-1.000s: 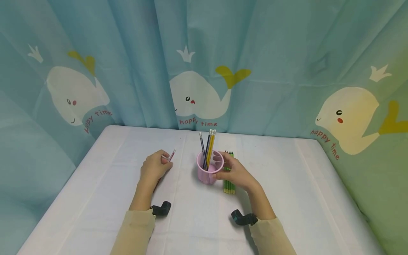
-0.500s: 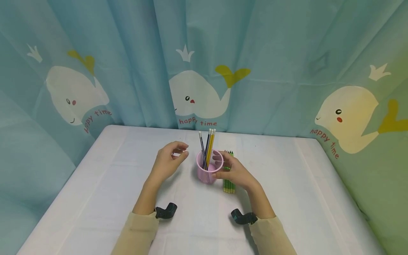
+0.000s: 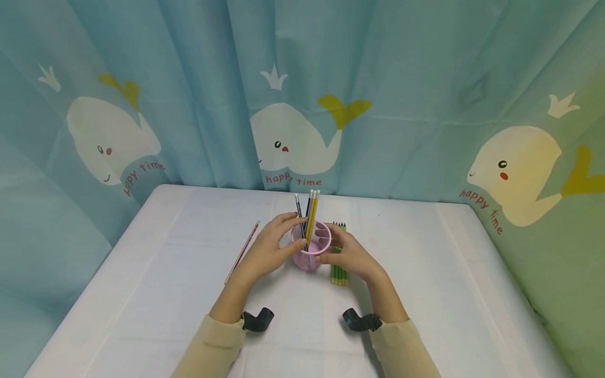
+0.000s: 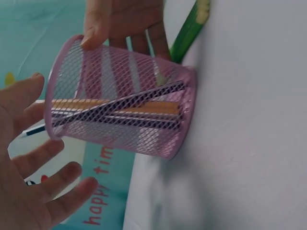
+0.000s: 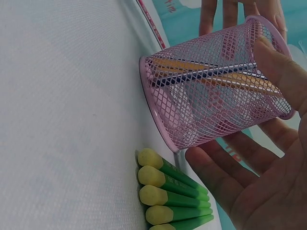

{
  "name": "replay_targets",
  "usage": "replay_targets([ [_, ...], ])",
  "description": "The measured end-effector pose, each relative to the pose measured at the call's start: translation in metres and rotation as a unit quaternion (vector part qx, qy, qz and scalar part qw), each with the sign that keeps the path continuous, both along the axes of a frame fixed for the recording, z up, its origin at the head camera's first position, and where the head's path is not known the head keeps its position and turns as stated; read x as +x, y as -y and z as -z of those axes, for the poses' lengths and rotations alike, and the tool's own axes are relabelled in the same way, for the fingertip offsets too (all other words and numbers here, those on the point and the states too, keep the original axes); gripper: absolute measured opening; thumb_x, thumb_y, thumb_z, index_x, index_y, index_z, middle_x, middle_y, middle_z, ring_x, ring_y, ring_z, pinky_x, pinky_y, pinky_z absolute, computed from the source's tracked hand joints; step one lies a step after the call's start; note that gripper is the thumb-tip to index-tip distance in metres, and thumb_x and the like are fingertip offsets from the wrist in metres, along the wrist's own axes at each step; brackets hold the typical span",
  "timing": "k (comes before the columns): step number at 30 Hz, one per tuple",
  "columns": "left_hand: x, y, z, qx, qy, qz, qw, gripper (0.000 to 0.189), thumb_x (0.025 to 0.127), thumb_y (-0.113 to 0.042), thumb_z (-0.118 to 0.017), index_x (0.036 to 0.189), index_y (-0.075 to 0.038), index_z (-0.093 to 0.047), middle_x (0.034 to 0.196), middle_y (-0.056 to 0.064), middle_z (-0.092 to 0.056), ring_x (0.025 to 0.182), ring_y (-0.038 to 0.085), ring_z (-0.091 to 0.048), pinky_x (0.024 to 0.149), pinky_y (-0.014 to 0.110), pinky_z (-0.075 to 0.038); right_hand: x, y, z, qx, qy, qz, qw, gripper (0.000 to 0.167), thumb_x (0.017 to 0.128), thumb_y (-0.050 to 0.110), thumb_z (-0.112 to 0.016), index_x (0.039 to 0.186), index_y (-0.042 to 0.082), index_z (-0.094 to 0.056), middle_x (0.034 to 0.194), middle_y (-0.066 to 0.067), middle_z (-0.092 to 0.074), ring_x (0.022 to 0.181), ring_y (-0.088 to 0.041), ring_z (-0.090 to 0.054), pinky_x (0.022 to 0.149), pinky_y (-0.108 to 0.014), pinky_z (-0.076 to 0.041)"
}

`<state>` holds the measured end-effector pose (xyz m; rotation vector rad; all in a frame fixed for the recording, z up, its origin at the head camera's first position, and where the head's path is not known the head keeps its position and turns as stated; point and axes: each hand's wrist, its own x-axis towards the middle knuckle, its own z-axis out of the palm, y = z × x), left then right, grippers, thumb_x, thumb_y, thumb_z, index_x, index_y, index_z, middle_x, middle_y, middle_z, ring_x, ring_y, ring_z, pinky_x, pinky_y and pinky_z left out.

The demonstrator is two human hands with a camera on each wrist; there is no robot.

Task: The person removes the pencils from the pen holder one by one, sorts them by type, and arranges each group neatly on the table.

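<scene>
Whale-print curtain point(image 3: 416, 79), pale blue with green at the right, behind a white-covered worktop point(image 3: 156, 304). Two beige sleeves point(image 3: 208, 349) extend from the lower edge of the head view. The left hand point(image 3: 271, 247) is released, its fingers spread about the left side of a pink mesh pencil cup point(image 3: 307, 263); whether its fingertips touch the cup or its contents cannot be told. The right hand point(image 3: 352, 256) grasps the cup from the right, thumb on the near side and fingers round the far side. The cup stands upright on the worktop, between the hands. Green pencils point(image 3: 340, 275) lie side by side just right of the cup, dark points away from the person. Yellow pencils point(image 3: 313, 215) and dark blue pencils point(image 3: 299, 203) lean inside the cup, white ends uppermost. A single red-and-white pencil point(image 3: 243, 249) lies slantwise beyond the left wrist.
</scene>
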<state>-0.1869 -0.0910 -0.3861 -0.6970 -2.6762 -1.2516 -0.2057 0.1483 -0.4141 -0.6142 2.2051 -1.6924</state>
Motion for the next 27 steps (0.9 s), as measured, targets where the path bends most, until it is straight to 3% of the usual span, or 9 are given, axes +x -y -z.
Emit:
replay_targets([
  [6,0.000,-0.004,0.003,-0.033,0.014,0.001,0.9993,0.057,0.096,-0.043,-0.064,0.146,-0.018,-0.052,0.153,0.010,-0.043,0.142,0.034,-0.040,0.115,0.057,-0.035,0.000,0.000,0.000,0.001,-0.001,0.000,1.0000,0.077,0.081,0.009,-0.081,0.148,0.005,-0.042,0.146,-0.019,-0.049,0.130,-0.040,-0.051,0.108,-0.051,-0.046],
  [14,0.003,-0.005,0.000,-0.029,0.007,-0.008,0.9995,0.057,0.096,-0.043,-0.063,0.145,-0.016,-0.052,0.152,0.010,-0.045,0.142,0.033,-0.040,0.115,0.057,-0.035,0.000,-0.001,0.000,0.003,-0.001,0.000,1.0000,0.077,0.081,0.009,-0.082,0.148,0.006,-0.042,0.146,-0.020,-0.049,0.131,-0.040,-0.051,0.109,-0.052,-0.045],
  [20,0.003,-0.002,-0.004,0.002,-0.022,-0.011,0.9997,0.051,0.096,-0.036,-0.066,0.141,-0.014,-0.056,0.146,0.009,-0.051,0.135,0.029,-0.049,0.107,0.047,-0.048,-0.002,-0.001,0.001,0.009,-0.002,0.003,1.0000,0.079,0.080,0.011,-0.083,0.148,0.008,-0.043,0.146,-0.017,-0.050,0.131,-0.038,-0.052,0.108,-0.051,-0.045],
  [27,0.005,-0.001,-0.012,0.034,-0.025,-0.007,0.9991,0.047,0.096,-0.031,-0.067,0.139,-0.013,-0.058,0.144,0.007,-0.053,0.132,0.024,-0.051,0.096,0.039,-0.056,0.000,-0.001,0.001,0.012,0.003,0.008,0.9999,0.077,0.080,0.010,-0.083,0.147,0.013,-0.044,0.145,-0.012,-0.052,0.131,-0.037,-0.052,0.109,-0.052,-0.045],
])
